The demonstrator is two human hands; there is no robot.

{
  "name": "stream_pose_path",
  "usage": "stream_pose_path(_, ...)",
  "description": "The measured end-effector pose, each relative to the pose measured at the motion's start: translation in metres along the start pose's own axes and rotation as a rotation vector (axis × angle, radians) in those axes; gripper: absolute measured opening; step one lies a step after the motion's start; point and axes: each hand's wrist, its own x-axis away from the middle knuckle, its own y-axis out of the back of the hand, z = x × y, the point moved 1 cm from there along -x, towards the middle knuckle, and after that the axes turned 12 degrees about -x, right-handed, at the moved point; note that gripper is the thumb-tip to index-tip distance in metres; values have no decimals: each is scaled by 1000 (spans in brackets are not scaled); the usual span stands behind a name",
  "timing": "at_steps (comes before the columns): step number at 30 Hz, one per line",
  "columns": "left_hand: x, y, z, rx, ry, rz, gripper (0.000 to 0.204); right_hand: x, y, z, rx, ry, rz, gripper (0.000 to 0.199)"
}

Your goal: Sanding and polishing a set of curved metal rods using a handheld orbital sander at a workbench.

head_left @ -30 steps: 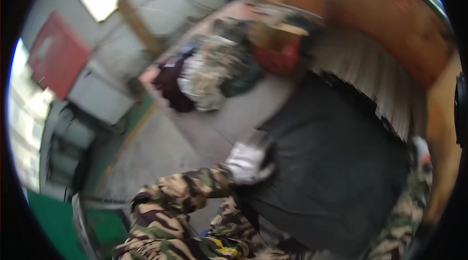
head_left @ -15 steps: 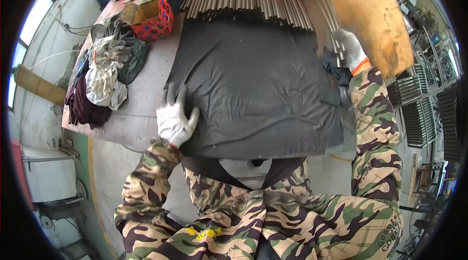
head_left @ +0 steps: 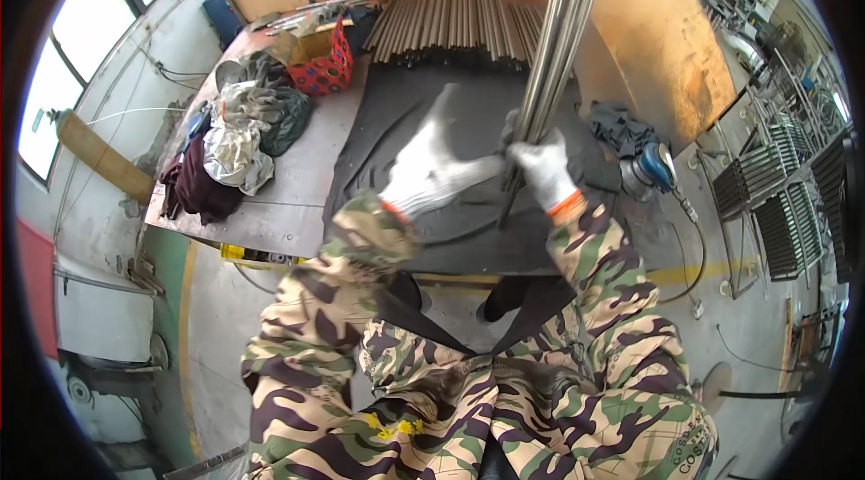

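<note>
My right hand (head_left: 546,168), in a white glove with an orange cuff, is closed round the lower part of a bundle of several metal tubes (head_left: 559,43). The tubes stand steeply above the table, tops leaning slightly right. My left hand (head_left: 431,167), gloved too, is open with fingers and thumb spread; its fingertips come close to the base of the bundle, and I cannot tell if they touch. Both hands are over a wrinkled black cloth (head_left: 383,120) covering the table's middle. Along its far edge lies a row of similar tubes (head_left: 450,21).
A dark rag (head_left: 622,127) and a blue power tool (head_left: 656,165) with a hose lie at the right. Rags and gloves (head_left: 239,142) are heaped at the left beside a red dotted box (head_left: 329,70). Wooden boards (head_left: 667,48) wall the back and right. Metal racks (head_left: 775,201) stand farther right.
My right hand has brought the tubes from the table's right edge to the middle and raised them upright. My left hand has left the cloth's left edge and moved right toward them.
</note>
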Motion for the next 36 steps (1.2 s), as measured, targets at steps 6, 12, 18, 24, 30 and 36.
stream_pose_path(6,-59,-44,-51,201,96,-183,67,11,-18,-30,256,125,-4,52)
stream_pose_path(12,-12,-82,-5,68,228,-147,32,48,8,-63,535,-232,29,70)
stream_pose_path(18,1,-89,-3,323,266,-178,25,52,6,-58,456,-328,45,52)
stream_pose_path(24,8,-67,-23,908,131,-176,34,66,-9,11,829,-207,122,58)
stream_pose_path(30,-12,30,8,1003,34,-425,16,32,10,61,1262,-201,250,38)
stream_pose_path(36,17,38,106,561,612,-567,22,4,51,46,1542,-96,345,33)
